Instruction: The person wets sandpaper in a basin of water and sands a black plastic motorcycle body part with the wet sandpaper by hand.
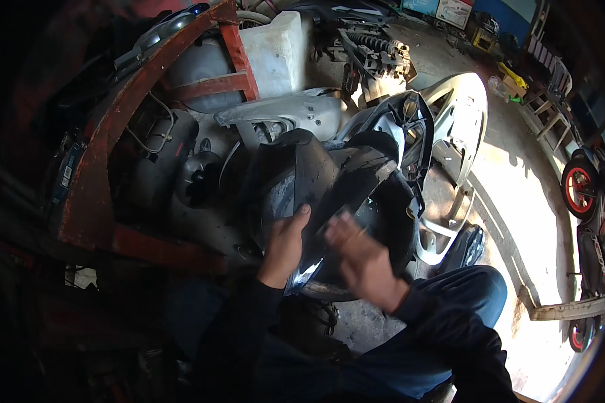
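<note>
Black-sleeved in head view: gripping one long black plastic-looking panel point(318, 201) before the blue-jeaned lap point(400, 366) with one left hand point(284, 250); holding one blurred right hand point(364, 262) close by, cannot tell whether closed. Around: one angular red frame point(104, 158), two red-rimmed wheels point(580, 188).

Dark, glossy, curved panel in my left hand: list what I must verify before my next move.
1. Bare left hand gripping the dark, glossy, curved panel: ok, thumb on its face.
2. Bare right hand touching the panel: cannot tell, that hand is motion-blurred.
3. Light even on the panel: not ok, bright glare near its lower end.
4. Space behind the panel clear: not ok, a silver-grey moulded fairing appears close behind.
5. Left hand clear of the red-painted frame: ok, a gap shows.
6. Panel's underside sound: cannot tell, hidden.
</note>
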A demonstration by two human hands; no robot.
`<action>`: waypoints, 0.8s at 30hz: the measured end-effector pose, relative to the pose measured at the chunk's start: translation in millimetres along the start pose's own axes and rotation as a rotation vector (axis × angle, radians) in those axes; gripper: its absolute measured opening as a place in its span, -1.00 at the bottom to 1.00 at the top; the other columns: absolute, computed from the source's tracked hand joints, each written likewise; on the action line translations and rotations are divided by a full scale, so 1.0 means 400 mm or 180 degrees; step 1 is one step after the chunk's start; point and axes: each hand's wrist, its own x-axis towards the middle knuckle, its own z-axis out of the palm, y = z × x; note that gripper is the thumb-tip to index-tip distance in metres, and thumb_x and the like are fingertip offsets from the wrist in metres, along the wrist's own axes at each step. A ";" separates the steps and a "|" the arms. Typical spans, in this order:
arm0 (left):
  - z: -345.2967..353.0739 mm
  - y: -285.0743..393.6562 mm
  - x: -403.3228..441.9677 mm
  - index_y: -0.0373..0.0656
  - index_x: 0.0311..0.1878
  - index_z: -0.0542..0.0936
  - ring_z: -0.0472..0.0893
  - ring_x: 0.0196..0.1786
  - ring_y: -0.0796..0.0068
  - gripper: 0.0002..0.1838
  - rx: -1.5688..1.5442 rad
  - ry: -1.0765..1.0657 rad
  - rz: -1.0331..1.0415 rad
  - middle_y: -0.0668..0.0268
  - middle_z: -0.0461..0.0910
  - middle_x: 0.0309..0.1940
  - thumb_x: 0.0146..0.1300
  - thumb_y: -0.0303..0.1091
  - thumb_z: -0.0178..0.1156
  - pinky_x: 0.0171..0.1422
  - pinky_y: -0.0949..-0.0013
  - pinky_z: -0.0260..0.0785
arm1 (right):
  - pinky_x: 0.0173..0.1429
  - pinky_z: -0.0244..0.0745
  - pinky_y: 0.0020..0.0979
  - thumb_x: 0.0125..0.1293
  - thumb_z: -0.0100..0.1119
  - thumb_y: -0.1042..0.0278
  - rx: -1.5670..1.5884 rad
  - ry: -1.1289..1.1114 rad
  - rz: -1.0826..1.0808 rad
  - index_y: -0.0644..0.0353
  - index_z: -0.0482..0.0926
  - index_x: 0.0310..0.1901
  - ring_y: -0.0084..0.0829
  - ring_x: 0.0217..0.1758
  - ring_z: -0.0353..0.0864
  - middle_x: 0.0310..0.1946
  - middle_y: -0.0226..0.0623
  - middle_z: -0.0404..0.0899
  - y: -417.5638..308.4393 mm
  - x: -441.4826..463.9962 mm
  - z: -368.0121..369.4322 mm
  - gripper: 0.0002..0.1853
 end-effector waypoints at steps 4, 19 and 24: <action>-0.026 -0.030 0.002 -0.15 -0.62 0.42 0.16 -0.53 0.78 -0.45 0.0053 -0.0071 -0.0066 0.62 0.21 -0.65 0.47 0.00 0.11 -0.44 0.49 -0.04 | 0.42 0.41 -0.17 0.00 0.20 0.52 0.0137 0.0308 0.0153 0.23 0.64 0.07 -0.16 0.42 0.44 0.19 -0.14 0.59 0.106 0.019 0.001 -0.51; -0.029 -0.030 -0.020 -0.14 -0.59 0.39 0.17 -0.44 0.77 -0.48 0.0049 -0.0119 0.0052 0.62 0.23 -0.58 0.47 -0.04 0.12 -0.36 0.48 0.01 | 0.53 0.26 -0.16 0.11 -0.02 0.71 0.0674 0.0104 0.0235 0.30 0.54 0.21 -0.09 0.46 0.35 0.27 -0.01 0.50 0.079 0.007 -0.006 -0.44; -0.058 -0.043 -0.011 -0.16 -0.54 0.47 0.18 -0.41 0.79 -0.51 0.0103 -0.0142 -0.0048 0.63 0.27 -0.53 0.48 -0.03 0.13 -0.34 0.51 0.01 | 0.54 0.22 -0.15 0.18 -0.03 0.71 0.0603 0.0807 0.0994 0.33 0.49 0.25 -0.01 0.48 0.29 0.28 0.08 0.46 0.281 0.033 0.006 -0.46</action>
